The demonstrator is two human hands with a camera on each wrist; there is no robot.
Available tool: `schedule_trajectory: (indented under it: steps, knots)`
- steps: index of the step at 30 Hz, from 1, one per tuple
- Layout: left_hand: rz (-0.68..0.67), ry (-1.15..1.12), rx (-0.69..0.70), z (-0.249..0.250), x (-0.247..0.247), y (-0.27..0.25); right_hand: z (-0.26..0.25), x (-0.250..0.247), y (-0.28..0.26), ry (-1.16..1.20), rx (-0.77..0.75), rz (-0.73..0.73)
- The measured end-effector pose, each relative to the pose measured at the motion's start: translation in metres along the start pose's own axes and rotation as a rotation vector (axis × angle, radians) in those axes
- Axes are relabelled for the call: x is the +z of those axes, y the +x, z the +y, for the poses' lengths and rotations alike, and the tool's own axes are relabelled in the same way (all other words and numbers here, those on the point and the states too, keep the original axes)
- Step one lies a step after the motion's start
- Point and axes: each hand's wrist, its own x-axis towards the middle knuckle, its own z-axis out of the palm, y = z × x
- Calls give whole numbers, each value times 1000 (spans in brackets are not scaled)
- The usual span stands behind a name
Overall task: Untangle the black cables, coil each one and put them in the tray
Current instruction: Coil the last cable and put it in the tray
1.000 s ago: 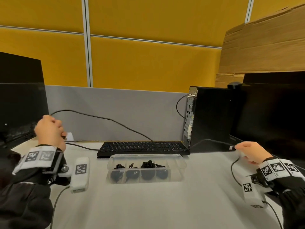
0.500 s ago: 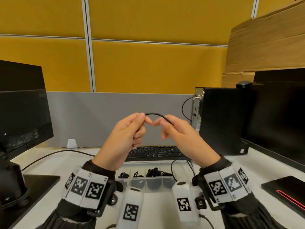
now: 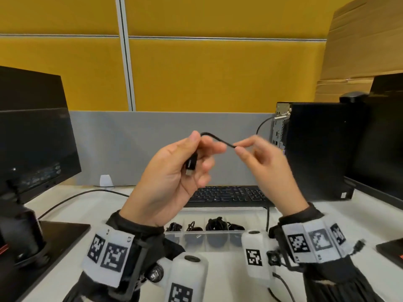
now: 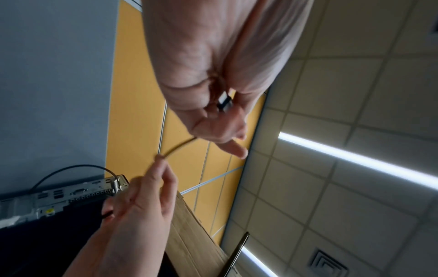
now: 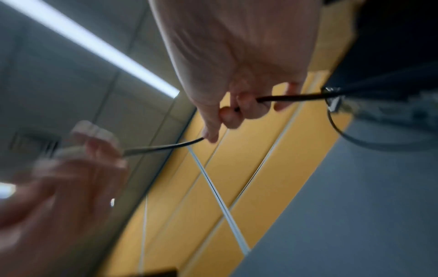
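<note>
Both hands are raised in front of me over the desk with one thin black cable (image 3: 218, 138) stretched between them. My left hand (image 3: 185, 162) grips its plug end (image 3: 191, 164) against the palm, the silver tip pointing down; the plug (image 4: 224, 102) shows in the left wrist view too. My right hand (image 3: 246, 149) pinches the cable (image 5: 166, 147) a short way along, and the rest runs through its fingers. The clear tray (image 3: 218, 235) sits on the desk below my hands, with several coiled black cables (image 3: 214, 224) in its compartments.
A black keyboard (image 3: 229, 194) lies behind the tray. A monitor (image 3: 32, 144) stands at the left with its base (image 3: 54, 234) on the desk, a black computer tower (image 3: 316, 149) and another screen at the right. A loose black cable (image 3: 76, 196) crosses the white desk at left.
A second ago my hands were far apart with the cable stretched wide. They came together in front of me, and since then the left has turned palm-up with the plug in it.
</note>
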Motion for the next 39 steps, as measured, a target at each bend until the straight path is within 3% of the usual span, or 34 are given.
schedule_trajectory:
  steps: [4, 7, 10, 12, 13, 16, 18, 20, 22, 24, 28, 31, 33, 34, 37, 39]
  knots:
    - [93, 81, 207, -7, -8, 6, -26, 17, -18, -192, 28, -586]
    - [223, 406, 372, -12, -24, 9, -49, 14, -29, -268, -16, -739]
    - [246, 994, 456, -13, -39, 11, -55, 4, -28, -273, -87, -620]
    - [174, 1280, 296, -17, -41, 10, -50, -1, -25, -360, -152, -395]
    - [111, 1301, 187, -19, -37, 9, -47, -3, -23, -409, -189, -281]
    - [-57, 894, -70, -23, -16, 3, -36, -3, -20, -359, -254, 20]
    - [-91, 578, -139, -22, -6, 0, -29, -2, -19, -322, -193, 106]
    - [-133, 379, -137, -20, 0, -2, -21, -1, -19, -444, -52, -14]
    - [-124, 180, -62, -21, 2, -2, -16, 2, -20, -473, 37, -292]
    - [-27, 79, 45, -25, -3, 2, -20, 6, -22, -382, 49, -532]
    - [209, 343, 299, -27, -23, 12, -43, -6, -26, -359, 16, -737]
    - [249, 728, 346, -28, -31, 12, -53, -13, -27, -405, -76, -638]
    - [159, 1072, 308, -35, -26, 8, -54, -12, -26, -405, -147, -458]
    - [92, 1123, 269, -38, -23, 7, -53, -12, -25, -385, -175, -344]
    - [-103, 749, 0, -30, -10, 1, -42, -13, -19, -298, -202, -37]
    - [-194, 517, -98, -23, -5, -2, -32, -12, -17, -284, -143, 20]
